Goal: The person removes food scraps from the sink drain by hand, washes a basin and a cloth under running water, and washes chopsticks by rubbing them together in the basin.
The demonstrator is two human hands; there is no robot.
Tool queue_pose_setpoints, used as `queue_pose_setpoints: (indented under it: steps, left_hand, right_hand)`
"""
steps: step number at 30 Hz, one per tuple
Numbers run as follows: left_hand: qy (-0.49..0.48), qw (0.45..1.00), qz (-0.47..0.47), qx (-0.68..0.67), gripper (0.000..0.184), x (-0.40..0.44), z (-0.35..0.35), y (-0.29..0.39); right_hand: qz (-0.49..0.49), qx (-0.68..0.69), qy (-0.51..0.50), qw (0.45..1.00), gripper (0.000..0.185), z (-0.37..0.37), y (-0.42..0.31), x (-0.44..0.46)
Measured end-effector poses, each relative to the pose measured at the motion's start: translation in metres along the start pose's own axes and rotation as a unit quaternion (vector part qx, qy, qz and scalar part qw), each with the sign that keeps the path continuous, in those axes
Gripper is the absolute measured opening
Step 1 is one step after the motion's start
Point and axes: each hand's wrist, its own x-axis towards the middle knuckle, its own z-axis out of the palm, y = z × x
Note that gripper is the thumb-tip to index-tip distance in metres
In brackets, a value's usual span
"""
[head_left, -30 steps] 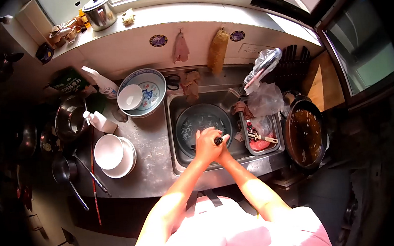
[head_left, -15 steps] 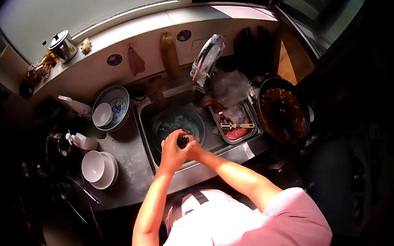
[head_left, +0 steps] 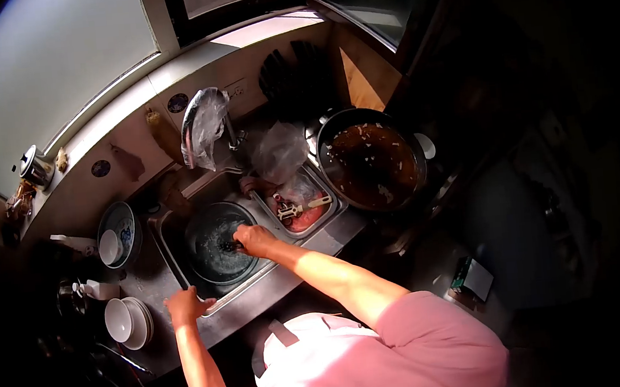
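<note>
My right hand [head_left: 255, 240] is closed around a dark bundle [head_left: 231, 245] with a knobbly end, like chopsticks held together; its exact kind is too small to make out. The bundle is low over the stirred water in a round basin [head_left: 197, 266], which stands in the steel sink [head_left: 172, 258]. At the front left corner of the sink, my left hand [head_left: 185, 306] rests on the rim with its fingers apart and nothing in it.
Right of the basin sits a steel tray [head_left: 300, 233] with red meat and a peeler-like tool. Beyond it stands a large pan [head_left: 374, 162] of brown liquid. White bowls [head_left: 120, 321] and a patterned bowl [head_left: 129, 255] are on the left counter. A plastic-wrapped faucet [head_left: 205, 129] rises behind.
My left hand has let go of the dark bundle and moved left to the sink rim. My right hand has carried the bundle over the basin water. The view has turned right.
</note>
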Motion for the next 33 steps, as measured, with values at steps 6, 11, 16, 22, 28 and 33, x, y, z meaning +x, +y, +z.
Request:
queue_pose_setpoints:
  steps: [6,11,16,22,28,33]
  left_hand:
    - [0.021,0.939,-0.073,-0.335,0.033,-0.085,0.049,0.019]
    - [0.061,0.935,-0.185,-0.295,0.033,-0.158,0.076,0.012]
    - [0.101,0.893,-0.273,-0.345,0.034,-0.226,0.109,0.01]
    - [0.166,0.874,-0.308,-0.338,0.036,-0.308,0.144,0.0]
    - [0.272,0.778,-0.385,-0.415,0.038,-0.39,0.196,-0.013]
    - [0.315,0.708,-0.432,-0.462,0.035,-0.467,0.246,-0.036]
  right_hand:
    - [0.158,0.226,0.147,0.95,0.02,-0.017,0.006,-0.003]
    - [0.139,0.595,0.121,0.783,0.019,-0.121,-0.08,0.061]
    - [0.262,0.728,0.073,0.629,0.023,-0.054,-0.043,0.069]
    - [0.259,0.326,0.06,0.907,0.026,0.03,-0.009,0.028]
    - [0.289,0.683,0.006,0.67,0.019,0.008,-0.018,0.076]
    - [0.124,0.225,0.028,0.966,0.026,0.042,0.006,0.087]
